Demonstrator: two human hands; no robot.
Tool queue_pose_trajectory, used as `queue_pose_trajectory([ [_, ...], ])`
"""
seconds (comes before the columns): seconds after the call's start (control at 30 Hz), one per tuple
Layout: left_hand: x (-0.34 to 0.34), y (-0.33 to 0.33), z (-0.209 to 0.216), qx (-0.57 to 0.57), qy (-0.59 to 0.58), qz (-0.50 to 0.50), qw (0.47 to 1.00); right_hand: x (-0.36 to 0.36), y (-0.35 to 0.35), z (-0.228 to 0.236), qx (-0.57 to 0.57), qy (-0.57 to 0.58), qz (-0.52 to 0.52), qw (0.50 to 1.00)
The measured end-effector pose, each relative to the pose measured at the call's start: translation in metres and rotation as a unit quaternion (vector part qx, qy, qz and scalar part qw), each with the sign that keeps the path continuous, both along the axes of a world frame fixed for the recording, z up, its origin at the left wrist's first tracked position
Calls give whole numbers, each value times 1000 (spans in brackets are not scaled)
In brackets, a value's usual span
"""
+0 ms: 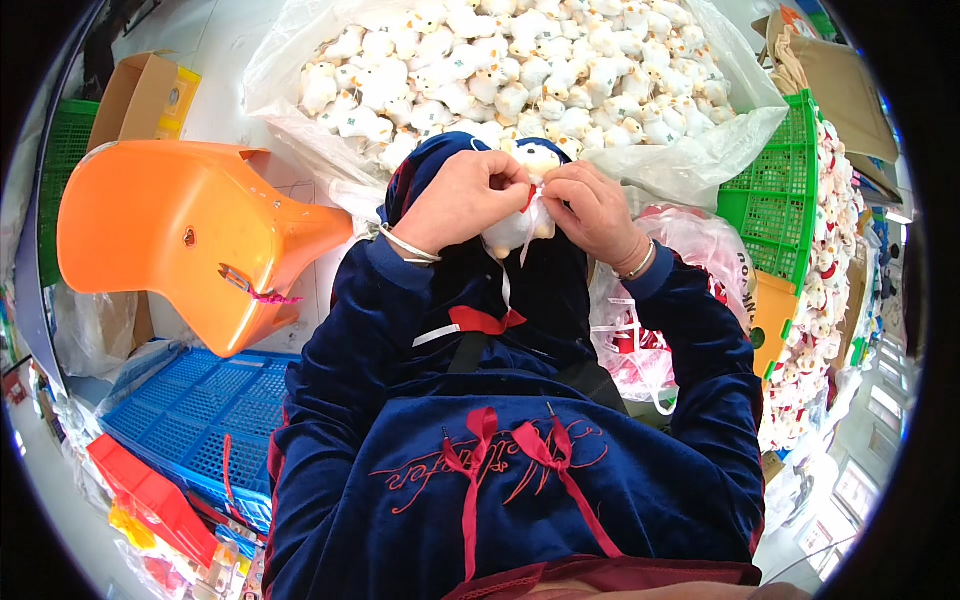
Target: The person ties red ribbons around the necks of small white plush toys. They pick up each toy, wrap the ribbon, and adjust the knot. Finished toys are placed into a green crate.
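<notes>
A small white plush toy (507, 238) rests upright against my dark blue lap, its head toward the far side. At its neck sits a bit of red cloth with a white ribbon (527, 240) hanging down. My left hand (462, 200) is closed in a pinch on the ribbon and red cloth at the neck. From the other side, my right hand (592, 212) pinches the white ribbon, fingertips close to the left ones. Another red cloth piece (486, 320) with white ribbon ends lies on my lap.
Beyond my knees, a clear plastic sack (690, 170) holds many white plush toys (520, 70). An orange chair (170, 220) stands left, with small snips (236, 278) on it, above a blue crate (205, 400). At right are a plastic bag (650, 370) with red pieces and a green crate (775, 200).
</notes>
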State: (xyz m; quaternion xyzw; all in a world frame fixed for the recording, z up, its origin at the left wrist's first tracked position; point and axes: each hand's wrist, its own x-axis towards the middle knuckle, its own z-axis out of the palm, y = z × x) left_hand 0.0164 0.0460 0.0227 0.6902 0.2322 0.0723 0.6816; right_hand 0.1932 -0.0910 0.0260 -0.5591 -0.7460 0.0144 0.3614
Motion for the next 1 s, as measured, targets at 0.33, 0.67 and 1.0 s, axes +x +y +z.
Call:
queue_pose_trajectory([
  [0.33, 3, -12, 8, 85, -5, 37, 996, 1, -3, -3, 2, 16, -9, 1000],
  [0.67, 2, -11, 16, 32, 33, 39, 998, -5, -6, -9, 1, 52, -35, 998],
  [1.0, 3, -21, 10, 133, 9, 50, 990, -9, -9, -9, -13, 97, -59, 993],
])
